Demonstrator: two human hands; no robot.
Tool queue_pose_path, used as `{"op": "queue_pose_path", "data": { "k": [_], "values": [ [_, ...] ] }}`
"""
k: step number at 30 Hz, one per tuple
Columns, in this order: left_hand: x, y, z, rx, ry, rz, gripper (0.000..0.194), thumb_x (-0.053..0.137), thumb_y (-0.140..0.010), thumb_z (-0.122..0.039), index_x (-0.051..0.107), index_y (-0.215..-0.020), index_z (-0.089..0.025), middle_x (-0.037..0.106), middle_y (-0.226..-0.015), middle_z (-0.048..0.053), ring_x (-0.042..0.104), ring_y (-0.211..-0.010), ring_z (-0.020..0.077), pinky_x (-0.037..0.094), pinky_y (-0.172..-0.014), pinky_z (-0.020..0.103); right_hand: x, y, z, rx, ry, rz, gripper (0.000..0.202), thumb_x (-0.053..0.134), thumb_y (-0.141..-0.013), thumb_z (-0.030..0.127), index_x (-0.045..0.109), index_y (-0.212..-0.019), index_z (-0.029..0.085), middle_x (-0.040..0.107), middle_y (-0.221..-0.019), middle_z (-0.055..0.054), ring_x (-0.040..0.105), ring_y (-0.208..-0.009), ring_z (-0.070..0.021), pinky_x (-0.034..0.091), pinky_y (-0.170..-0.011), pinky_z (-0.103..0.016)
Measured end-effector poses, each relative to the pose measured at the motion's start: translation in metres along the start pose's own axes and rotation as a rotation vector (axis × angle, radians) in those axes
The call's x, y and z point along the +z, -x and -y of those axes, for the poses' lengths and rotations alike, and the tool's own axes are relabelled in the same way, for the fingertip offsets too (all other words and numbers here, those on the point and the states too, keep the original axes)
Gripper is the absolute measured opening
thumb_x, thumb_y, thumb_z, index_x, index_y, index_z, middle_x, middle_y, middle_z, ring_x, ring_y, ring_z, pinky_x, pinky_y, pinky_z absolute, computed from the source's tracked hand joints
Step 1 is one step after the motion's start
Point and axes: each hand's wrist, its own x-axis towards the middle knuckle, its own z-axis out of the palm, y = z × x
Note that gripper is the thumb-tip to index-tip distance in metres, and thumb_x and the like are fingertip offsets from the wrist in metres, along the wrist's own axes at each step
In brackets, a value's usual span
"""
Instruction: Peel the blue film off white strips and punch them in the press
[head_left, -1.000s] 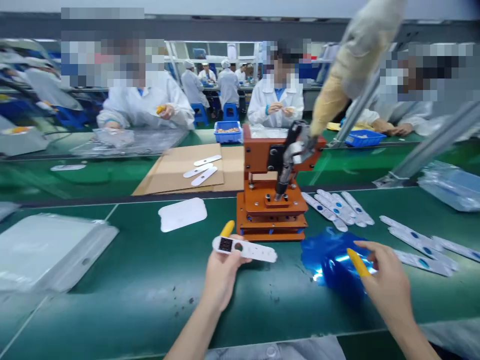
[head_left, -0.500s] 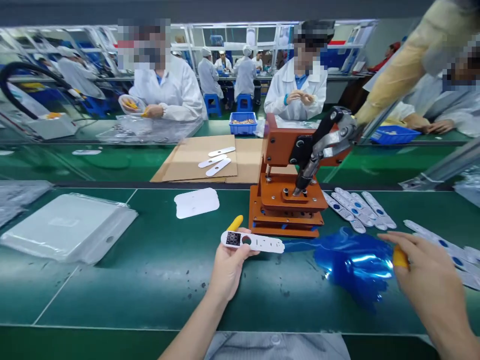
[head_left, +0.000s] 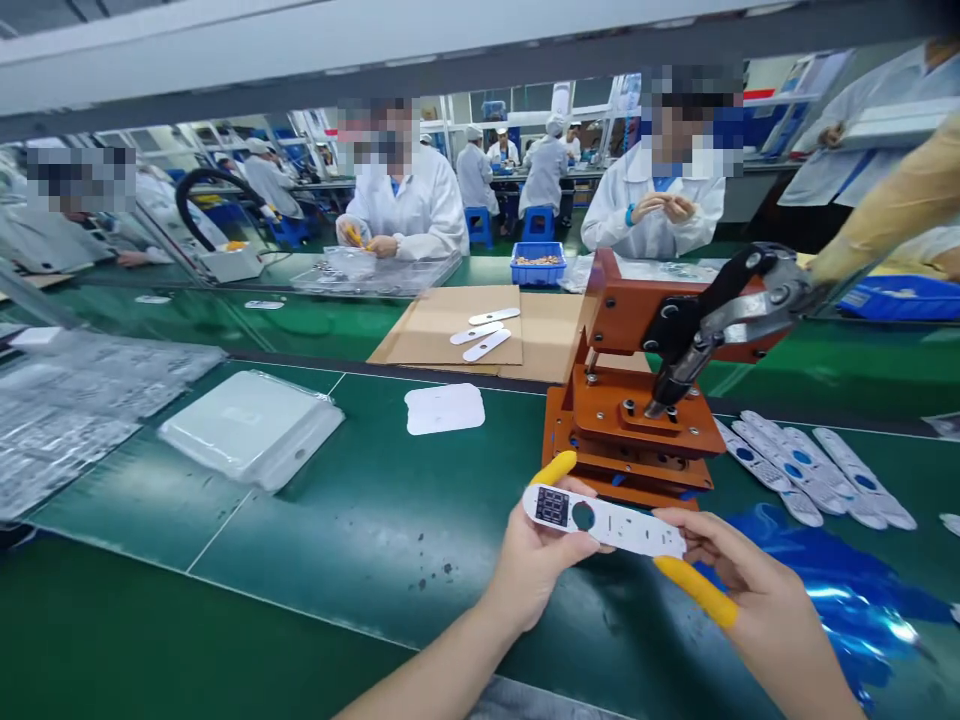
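A long white panel [head_left: 630, 530] with a dark digit display and a round hole is held in front of me, display end to the left. My left hand [head_left: 536, 555] grips it near the hole, one finger in a yellow cover. At its right end my right hand [head_left: 739, 580] has its fingers closed on the edge, the thumb covered in yellow. Just behind the panel stands an orange press [head_left: 637, 400] with a metal lever. Crumpled blue film [head_left: 847, 590] lies beyond my right hand.
White panels [head_left: 817, 465] lie right of the press. A white sheet [head_left: 446, 408] and a wrapped flat package [head_left: 251, 420] are to the left. Cardboard [head_left: 420, 335] with several white strips lies behind, near a blue bin [head_left: 538, 270]. People in white coats sit opposite.
My right hand has come left from the blue film and now grips the panel's right end. The view has turned left and tilted.
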Motion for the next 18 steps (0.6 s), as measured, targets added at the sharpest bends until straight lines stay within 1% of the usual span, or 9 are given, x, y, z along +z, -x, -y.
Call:
{"op": "queue_pose_path", "data": {
  "k": [2,3,4,5,6,7,10,13,18],
  "values": [
    [-0.025,-0.008,-0.010,-0.002,-0.279,0.066,0.056,0.075,-0.070,-0.026,0.056,-0.121,-0.025,0.058,-0.114,0.007,0.063,-0.085,0.0187,0.054,-0.078,0.034,-0.009,-0.005,-0.013,-0.068,0.099,-0.034,0.040,0.065,-0.075,0.055,0.066,-0.103,0.026,0.065,-0.101,-0.006,0.058,-0.072,-0.0172,0.051,-0.059,-0.026],
    [-0.043,-0.015,-0.018,0.024,-0.501,0.071,0.055,0.074,-0.071,-0.026,0.056,-0.123,-0.026,0.057,-0.117,0.008,0.062,-0.091,0.0211,0.053,-0.082,0.036,-0.016,-0.009,-0.022,-0.098,0.144,-0.048,0.039,0.064,-0.076,0.055,0.066,-0.102,0.026,0.065,-0.100,-0.006,0.057,-0.071,-0.0171,0.050,-0.060,-0.027],
    [-0.063,-0.022,-0.029,0.064,-0.770,0.054,0.045,0.070,-0.075,-0.026,0.060,-0.118,-0.025,0.059,-0.116,0.009,0.061,-0.098,0.0235,0.051,-0.086,0.038,-0.024,-0.014,-0.031,-0.123,0.180,-0.063,0.039,0.063,-0.077,0.055,0.065,-0.102,0.025,0.065,-0.100,-0.006,0.057,-0.071,-0.0176,0.049,-0.061,-0.028],
    [-0.085,-0.031,-0.040,0.166,-1.071,-0.056,0.033,0.068,-0.076,-0.024,0.065,-0.109,-0.023,0.060,-0.113,0.010,0.057,-0.105,0.0263,0.048,-0.090,0.039,-0.032,-0.020,-0.039,-0.142,0.208,-0.081,0.039,0.062,-0.078,0.056,0.065,-0.101,0.024,0.065,-0.100,-0.007,0.058,-0.073,-0.0186,0.050,-0.063,-0.029],
    [-0.106,-0.040,-0.052,0.217,-1.368,-0.173,0.031,0.068,-0.075,-0.021,0.067,-0.105,-0.022,0.061,-0.112,0.011,0.054,-0.110,0.0293,0.044,-0.095,0.043,-0.040,-0.028,-0.047,-0.160,0.235,-0.095,0.041,0.060,-0.078,0.057,0.065,-0.101,0.024,0.065,-0.100,-0.007,0.059,-0.075,-0.0199,0.050,-0.065,-0.031],
    [-0.127,-0.048,-0.064,0.193,-1.634,-0.261,0.029,0.068,-0.074,-0.021,0.066,-0.103,-0.021,0.062,-0.112,0.012,0.053,-0.111,0.0315,0.042,-0.096,0.046,-0.047,-0.036,-0.054,-0.181,0.260,-0.110,0.042,0.059,-0.078,0.059,0.065,-0.100,0.024,0.065,-0.101,-0.007,0.060,-0.079,-0.0217,0.050,-0.068,-0.033],
    [-0.168,-0.068,-0.093,0.127,-1.815,-0.306,0.026,0.057,-0.077,-0.014,0.064,-0.102,-0.016,0.059,-0.117,0.016,0.049,-0.112,0.0361,0.041,-0.092,0.052,-0.058,-0.065,-0.066,-0.251,0.315,-0.124,0.045,0.056,-0.076,0.064,0.068,-0.094,0.024,0.065,-0.101,-0.008,0.061,-0.091,-0.0265,0.051,-0.076,-0.038],
    [-0.179,-0.077,-0.107,0.049,-1.900,-0.225,0.021,0.054,-0.077,-0.015,0.063,-0.096,-0.017,0.061,-0.110,0.014,0.053,-0.106,0.0329,0.043,-0.088,0.046,-0.052,-0.089,-0.066,-0.318,0.315,-0.086,0.043,0.056,-0.077,0.063,0.068,-0.089,0.023,0.063,-0.104,-0.009,0.060,-0.098,-0.0272,0.049,-0.083,-0.039],
    [-0.175,-0.086,-0.115,-0.054,-1.973,-0.112,0.018,0.060,-0.073,-0.020,0.062,-0.091,-0.018,0.062,-0.104,0.010,0.057,-0.100,0.0286,0.045,-0.081,0.036,-0.037,-0.106,-0.062,-0.376,0.328,0.018,0.030,0.058,-0.082,0.049,0.067,-0.099,0.025,0.061,-0.113,-0.007,0.058,-0.105,-0.0254,0.046,-0.090,-0.038]
  ]
}}
